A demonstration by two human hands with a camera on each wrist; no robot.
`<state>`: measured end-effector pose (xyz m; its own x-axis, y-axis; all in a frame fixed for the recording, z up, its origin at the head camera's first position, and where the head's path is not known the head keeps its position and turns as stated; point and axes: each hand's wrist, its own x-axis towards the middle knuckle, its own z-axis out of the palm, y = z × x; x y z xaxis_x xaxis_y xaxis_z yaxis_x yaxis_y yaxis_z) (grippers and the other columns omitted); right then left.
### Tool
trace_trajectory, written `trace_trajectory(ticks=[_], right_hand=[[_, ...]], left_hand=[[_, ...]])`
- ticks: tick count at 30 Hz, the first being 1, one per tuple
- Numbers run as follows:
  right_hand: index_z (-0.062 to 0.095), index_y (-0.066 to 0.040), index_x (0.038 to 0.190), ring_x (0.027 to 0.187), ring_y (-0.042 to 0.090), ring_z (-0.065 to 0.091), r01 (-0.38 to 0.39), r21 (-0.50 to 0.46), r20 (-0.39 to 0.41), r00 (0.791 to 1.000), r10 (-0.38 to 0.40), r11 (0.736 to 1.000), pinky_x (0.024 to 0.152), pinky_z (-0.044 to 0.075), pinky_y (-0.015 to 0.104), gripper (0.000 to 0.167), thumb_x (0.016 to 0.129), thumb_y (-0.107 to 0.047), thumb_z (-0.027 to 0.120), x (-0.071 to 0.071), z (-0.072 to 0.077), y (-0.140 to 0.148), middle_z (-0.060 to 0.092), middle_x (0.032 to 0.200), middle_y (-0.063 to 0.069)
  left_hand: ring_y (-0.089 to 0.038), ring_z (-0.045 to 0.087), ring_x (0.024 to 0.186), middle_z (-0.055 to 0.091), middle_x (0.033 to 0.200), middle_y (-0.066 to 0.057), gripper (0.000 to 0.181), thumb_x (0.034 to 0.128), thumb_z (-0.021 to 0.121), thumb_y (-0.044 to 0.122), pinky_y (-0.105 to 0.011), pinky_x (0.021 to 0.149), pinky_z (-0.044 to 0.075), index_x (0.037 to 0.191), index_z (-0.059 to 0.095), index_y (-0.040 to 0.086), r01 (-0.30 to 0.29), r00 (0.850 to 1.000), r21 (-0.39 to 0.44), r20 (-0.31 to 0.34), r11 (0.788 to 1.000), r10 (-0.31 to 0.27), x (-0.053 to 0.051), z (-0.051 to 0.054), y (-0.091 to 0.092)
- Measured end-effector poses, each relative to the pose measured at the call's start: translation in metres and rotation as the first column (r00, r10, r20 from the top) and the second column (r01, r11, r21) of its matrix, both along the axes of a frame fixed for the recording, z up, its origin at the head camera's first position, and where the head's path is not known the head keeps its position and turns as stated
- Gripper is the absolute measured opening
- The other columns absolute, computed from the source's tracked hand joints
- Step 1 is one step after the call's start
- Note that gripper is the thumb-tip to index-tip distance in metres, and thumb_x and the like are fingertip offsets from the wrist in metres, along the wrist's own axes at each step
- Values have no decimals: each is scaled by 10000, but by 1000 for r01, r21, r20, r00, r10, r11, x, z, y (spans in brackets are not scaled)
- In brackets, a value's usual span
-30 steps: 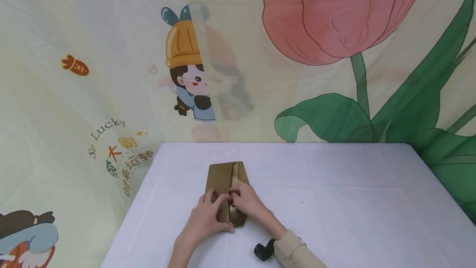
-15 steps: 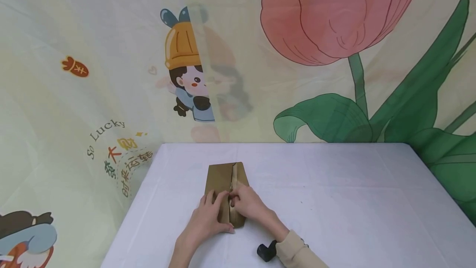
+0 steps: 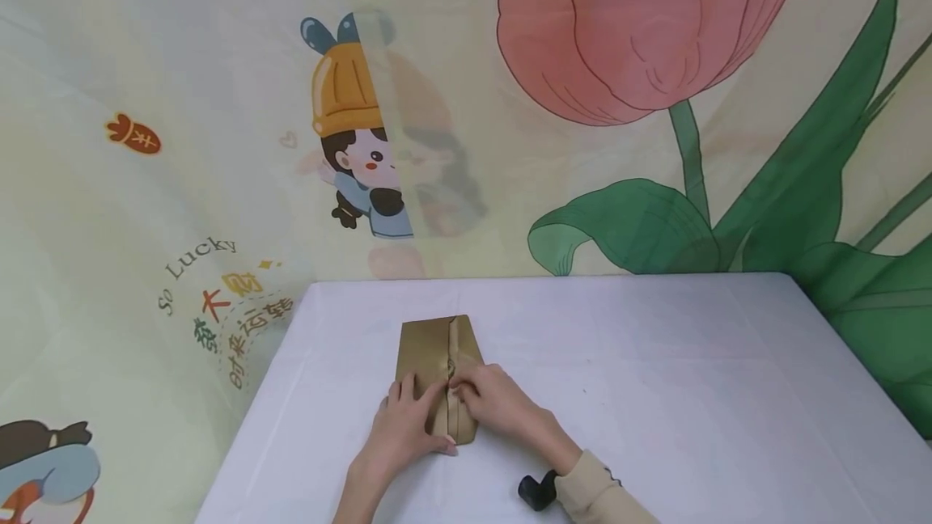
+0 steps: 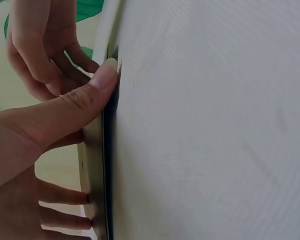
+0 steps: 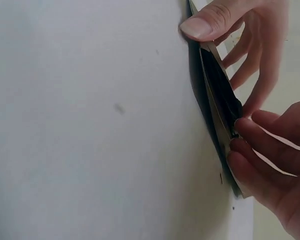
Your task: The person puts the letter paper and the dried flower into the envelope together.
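A flat gold-brown folded case (image 3: 425,344), like stiff card, lies on the white table; a lengthwise seam parts its wide panel from a narrower right strip. My left hand (image 3: 400,423) rests on the near left part, fingers spread over the panel, thumb at the near edge. At the seam, my right hand (image 3: 502,403) has its fingers curled and pinches the strip's edge. The right wrist view shows a gap with a dark inside (image 5: 217,82) between the panels, next to the right fingertips (image 5: 242,125). What lies in the gap is too dark to tell.
The white-covered table (image 3: 655,370) reaches back to a printed cloth backdrop (image 3: 466,184) with a tulip and cartoon figures. A small black device (image 3: 537,492) sits by the right cuff (image 3: 593,483). A few tiny specks dot the cloth.
My right hand has shifted slightly along the seam, and the strip beneath it lies flatter. The left hand stays on the panel. The whole head view has drifted a little.
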<state>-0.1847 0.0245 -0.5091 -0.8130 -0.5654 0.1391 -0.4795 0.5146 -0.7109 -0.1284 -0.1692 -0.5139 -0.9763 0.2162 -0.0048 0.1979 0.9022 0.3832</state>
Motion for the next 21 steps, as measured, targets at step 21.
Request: trace_trajectory(ticks=[21], right_hand=[[759,-108,1087,1007,150,714,216,-46,-176,959,-221,975,890,575,380,169,962,-39,669,18,13,59,763,1042,-13]], left_hand=[[-450,520,1229,559,1350,-244,638,872,795,456,-608,992,454,1225,667,-60,-30,977,-124,-211,992,3,-12,11,19]])
